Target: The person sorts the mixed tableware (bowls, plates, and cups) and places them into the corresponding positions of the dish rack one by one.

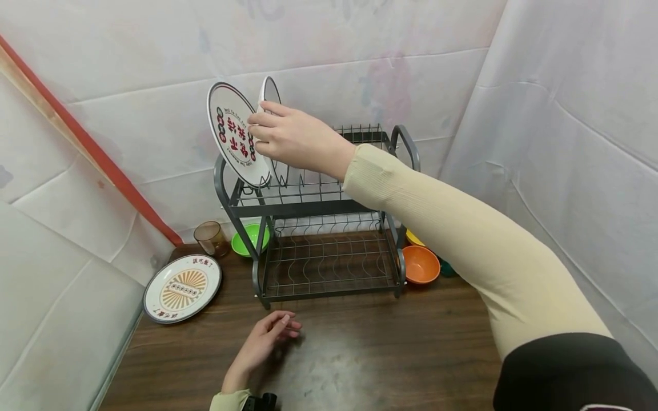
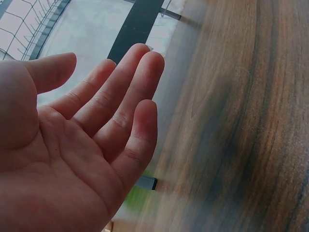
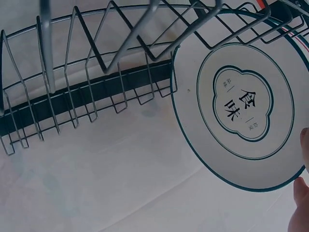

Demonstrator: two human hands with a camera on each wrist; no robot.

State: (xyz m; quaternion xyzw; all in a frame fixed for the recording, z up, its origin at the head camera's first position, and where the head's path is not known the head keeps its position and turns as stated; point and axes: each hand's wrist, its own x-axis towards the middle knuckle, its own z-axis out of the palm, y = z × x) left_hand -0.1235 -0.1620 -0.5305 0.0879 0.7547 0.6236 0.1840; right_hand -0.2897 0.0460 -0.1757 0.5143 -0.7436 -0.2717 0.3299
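Note:
My right hand [image 1: 295, 137] grips the edge of a white plate [image 3: 246, 171] that stands upright in the left part of the dish rack's upper tier. The right wrist view shows this plate's dark green rim and black characters, with fingertips [image 3: 300, 191] at its edge. Just left of it leans another white plate [image 1: 226, 128] with red characters, in the same tier of the black dish rack [image 1: 319, 209]. My left hand [image 1: 267, 337] is over the table in front of the rack, palm turned up in the left wrist view, fingers relaxed and holding nothing.
On the wooden table [image 1: 390, 342], a plate with a yellow sunburst [image 1: 183, 289] lies at the left. Behind it are a brown glass [image 1: 209, 237] and a green bowl [image 1: 251, 238]. An orange bowl [image 1: 421, 264] and a yellow bowl [image 1: 413, 238] stand right of the rack. White cloth walls surround the table.

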